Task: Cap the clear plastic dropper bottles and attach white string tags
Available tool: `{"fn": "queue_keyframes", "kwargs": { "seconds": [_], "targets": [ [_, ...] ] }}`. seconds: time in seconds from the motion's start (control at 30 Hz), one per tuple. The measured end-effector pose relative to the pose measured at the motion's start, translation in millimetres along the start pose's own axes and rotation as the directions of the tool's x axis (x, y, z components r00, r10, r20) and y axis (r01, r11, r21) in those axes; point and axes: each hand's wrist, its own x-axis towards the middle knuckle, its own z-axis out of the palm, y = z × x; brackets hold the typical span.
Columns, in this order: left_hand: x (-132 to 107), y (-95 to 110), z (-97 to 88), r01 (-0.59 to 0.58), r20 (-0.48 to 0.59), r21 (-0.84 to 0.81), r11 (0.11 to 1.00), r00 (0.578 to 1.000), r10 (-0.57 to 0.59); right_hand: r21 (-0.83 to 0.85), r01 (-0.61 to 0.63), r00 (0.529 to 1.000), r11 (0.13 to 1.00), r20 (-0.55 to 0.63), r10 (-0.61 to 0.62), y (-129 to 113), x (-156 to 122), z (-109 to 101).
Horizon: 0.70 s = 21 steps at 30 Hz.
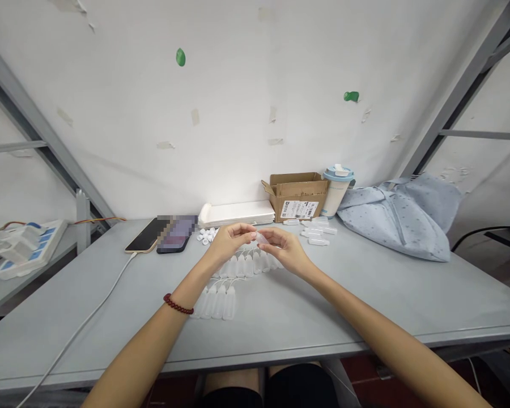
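Note:
Above the middle of the table, my right hand [287,249] pinches a small clear plastic bottle [262,238] between thumb and fingers. My left hand [228,241] meets it from the other side, fingertips closed at the bottle's end; whatever small piece they hold there is hidden. Below the hands, a row of translucent bottles [241,266] lies side by side with thin white strands at their tops. A second, nearer row of bottles [221,302] is partly covered by my left wrist. Beside my left hand is a pile of small white caps [204,237].
More clear bottles [318,231] lie at the right in front of an open cardboard box [300,195]. A lidded cup [336,192] and a blue cloth bag [399,218] stand beyond. Leftward are two phones [142,235], a white cable [91,317] and a flat white stack [238,213].

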Motion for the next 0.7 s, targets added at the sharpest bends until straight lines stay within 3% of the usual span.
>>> {"fn": "queue_keyframes", "kwargs": {
  "seconds": [0.7],
  "targets": [
    [-0.2, -0.7, 3.4, -0.153, 0.01, -0.059, 0.986, 0.988, 0.154, -0.004, -0.065, 0.997, 0.998, -0.036, 0.065, -1.4, -1.4, 2.3]
  ]
}}
